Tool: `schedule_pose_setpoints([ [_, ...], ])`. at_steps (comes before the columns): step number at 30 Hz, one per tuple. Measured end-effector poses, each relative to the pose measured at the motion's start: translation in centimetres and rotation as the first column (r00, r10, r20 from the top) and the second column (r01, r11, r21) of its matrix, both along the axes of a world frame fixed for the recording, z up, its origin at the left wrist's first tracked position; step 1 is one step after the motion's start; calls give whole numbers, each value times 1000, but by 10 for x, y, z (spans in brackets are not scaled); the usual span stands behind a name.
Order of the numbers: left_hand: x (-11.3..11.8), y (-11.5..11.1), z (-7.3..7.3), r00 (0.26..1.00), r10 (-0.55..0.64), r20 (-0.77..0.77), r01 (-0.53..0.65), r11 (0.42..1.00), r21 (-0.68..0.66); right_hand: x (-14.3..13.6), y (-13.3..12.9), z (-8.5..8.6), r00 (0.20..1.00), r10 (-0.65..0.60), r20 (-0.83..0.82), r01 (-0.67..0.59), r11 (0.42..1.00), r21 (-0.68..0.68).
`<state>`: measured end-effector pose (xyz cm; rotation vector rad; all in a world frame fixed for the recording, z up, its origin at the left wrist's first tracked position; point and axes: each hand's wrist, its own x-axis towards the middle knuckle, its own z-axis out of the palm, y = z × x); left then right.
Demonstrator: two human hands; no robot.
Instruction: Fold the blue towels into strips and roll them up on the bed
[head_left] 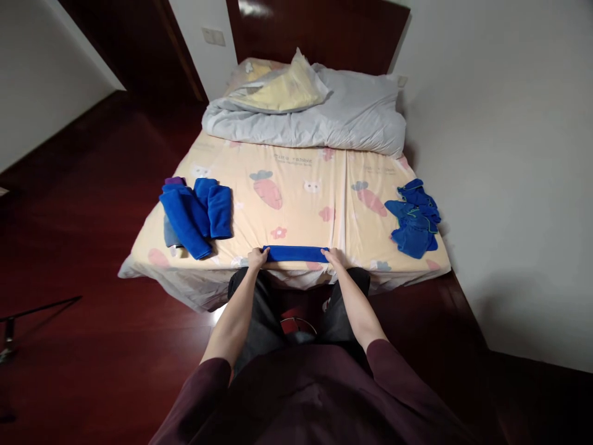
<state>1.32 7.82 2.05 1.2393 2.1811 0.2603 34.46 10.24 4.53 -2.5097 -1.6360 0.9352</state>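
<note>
A blue towel [296,253], folded into a long narrow strip, lies along the near edge of the bed. Its left end is gripped by my left hand [257,257], fingers closed with the thumb on top. My right hand [332,256] grips the other end in the same way. Between the hands the strip looks straight and flat. Over to the left is a pile of folded blue towels [188,213], with a purple piece [175,181] at its back. On the right side lies a loose, crumpled heap of blue cloths [414,222] with greenish edging.
The bed's yellow sheet [301,213] has carrot and cat prints. A grey quilt [306,127] is bunched toward the dark headboard [319,31], a yellow pillow [291,86] on it. A white wall [500,154] stands at right; a thin black stand [41,309] is on the left floor.
</note>
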Motion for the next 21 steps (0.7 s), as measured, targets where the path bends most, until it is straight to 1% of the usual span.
schedule_pose_setpoints([
  [3, 12, -7, 11, 999, 28, -20, -27, 999, 38, -2, -5, 2, 1000, 20, 1, -20, 999, 47],
  [5, 19, -16, 20, 999, 34, -32, -31, 996, 85, -4, -10, 4, 999, 33, -3, -32, 996, 87],
  [7, 25, -29, 27, 998, 41, -45, -32, 982, 187, -6, -17, 6, 999, 51, 1, -51, 986, 162],
  [8, 28, -37, 30, 998, 49, -35, -38, 964, 263, -7, -20, 7, 997, 77, 16, -78, 971, 226],
  [9, 31, -47, 30, 999, 51, 3, -49, 937, 346, -9, -23, 8, 993, 113, 39, -120, 945, 305],
  [10, 34, -56, 29, 996, 36, 76, -65, 904, 423, -11, -26, 7, 985, 161, 69, -175, 905, 387],
  [11, 40, -67, 26, 983, 0, 183, -89, 874, 478, -14, -28, 7, 971, 219, 99, -240, 854, 461],
  [12, 46, -76, 22, 946, -50, 321, -122, 861, 494, -17, -30, 6, 951, 284, 123, -306, 800, 516],
  [13, 55, -85, 18, 874, -86, 477, -165, 873, 460, -22, -31, 4, 927, 351, 135, -365, 754, 546],
  [14, 65, -92, 12, 772, -82, 630, -217, 898, 383, -26, -32, 2, 898, 418, 135, -418, 718, 557],
  [15, 75, -98, 7, 654, -42, 755, -265, 922, 281, -31, -33, -1, 868, 479, 128, -464, 692, 553],
  [16, 86, -102, 3, 550, 10, 835, -300, 936, 187, -36, -34, -4, 841, 528, 119, -502, 677, 539],
  [18, 106, -104, -3, 404, 93, 910, -349, 935, 60, -43, -37, -12, 809, 577, 108, -547, 673, 498],
  [20, 118, -100, -4, 265, 145, 953, -418, 908, -22, -46, -39, -20, 801, 588, 112, -566, 681, 465],
  [21, 120, -97, -3, 183, 166, 969, -454, 888, -66, -46, -39, -23, 799, 590, 118, -571, 683, 455],
])
